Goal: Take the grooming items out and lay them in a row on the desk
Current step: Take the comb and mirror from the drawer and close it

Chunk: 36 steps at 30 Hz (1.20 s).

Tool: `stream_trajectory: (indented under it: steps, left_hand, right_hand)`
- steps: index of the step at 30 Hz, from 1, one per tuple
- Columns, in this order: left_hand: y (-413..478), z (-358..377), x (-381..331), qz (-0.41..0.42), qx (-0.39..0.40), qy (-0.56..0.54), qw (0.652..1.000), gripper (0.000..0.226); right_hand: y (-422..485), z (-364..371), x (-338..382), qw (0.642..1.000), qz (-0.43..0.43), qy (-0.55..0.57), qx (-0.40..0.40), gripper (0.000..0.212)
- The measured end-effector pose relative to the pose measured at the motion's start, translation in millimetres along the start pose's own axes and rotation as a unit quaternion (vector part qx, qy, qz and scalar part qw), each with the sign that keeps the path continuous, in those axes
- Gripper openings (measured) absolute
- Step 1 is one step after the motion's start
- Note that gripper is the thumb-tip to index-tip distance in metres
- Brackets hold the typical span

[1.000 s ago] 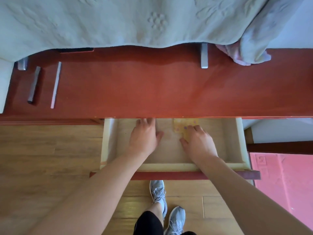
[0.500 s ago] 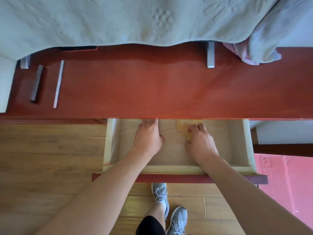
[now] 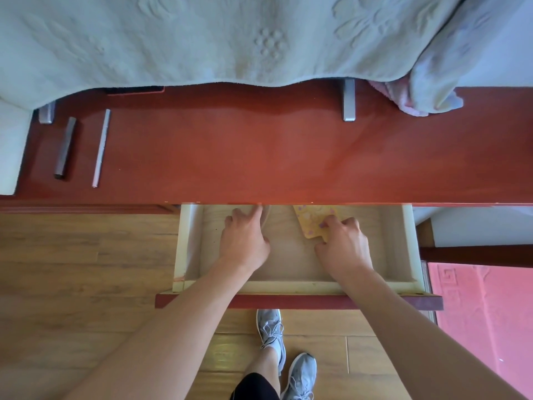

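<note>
Gripping yellow patterned item (image 3: 313,223) inside open drawer (image 3: 407,243); right hand (image 3: 343,243)

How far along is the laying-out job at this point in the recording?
Done: a dark grey bar and a thin silver stick lie side by side on the red desk. In hand: the right hand pinches a yellow patterned flat item in the open wooden drawer; the left hand reaches under the desk edge. Left: placing these in the row.

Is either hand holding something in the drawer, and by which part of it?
The right hand pinches the near end of a flat yellow patterned item. The left hand touches a pale curved thing at the drawer back; a grip cannot be told.
</note>
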<state>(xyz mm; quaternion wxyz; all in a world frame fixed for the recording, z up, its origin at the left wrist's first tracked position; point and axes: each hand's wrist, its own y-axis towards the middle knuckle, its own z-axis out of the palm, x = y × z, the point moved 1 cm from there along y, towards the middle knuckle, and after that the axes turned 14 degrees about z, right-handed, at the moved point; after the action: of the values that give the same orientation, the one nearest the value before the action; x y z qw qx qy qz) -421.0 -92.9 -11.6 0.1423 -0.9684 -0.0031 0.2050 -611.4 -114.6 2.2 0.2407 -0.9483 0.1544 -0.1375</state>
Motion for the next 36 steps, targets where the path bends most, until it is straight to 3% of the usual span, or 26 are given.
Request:
stream_trajectory:
  steps: [6, 18, 25, 33, 36]
  left_hand:
    - [-2.8, -1.5, -1.6, -0.016, -0.002, -0.038, 0.999, 0.063]
    - [-8.4, -9.4, -5.8, -0.012, -0.009, -0.019, 1.0, 0.029]
    - [-24.6, -22.3, -12.5, -0.003, -0.021, -0.02, 1.0, 0.031]
    - [-58.0, -38.8, -25.4, -0.001, -0.052, -0.028, 0.998, 0.044]
    - [-74.1, -44.5, -32.2, 0.0, -0.072, -0.022, 0.997, 0.039]
  right_hand:
    - [-2.9, -5.5, -1.5, 1.0, 0.011, 0.015, 0.007, 0.04]
    - [-9.2, -10.7, -3.3, 1.0, 0.025, 0.005, 0.004, 0.043]
    - [-22.3, -20.9, -2.9, 0.987, 0.093, 0.123, 0.042, 0.049]
    - [-52.8, -38.1, -14.6, 0.987, 0.072, 0.14, 0.009, 0.039]
    - [-67.7, -45.0, -20.0, 0.992, 0.043, 0.12, -0.01, 0.033]
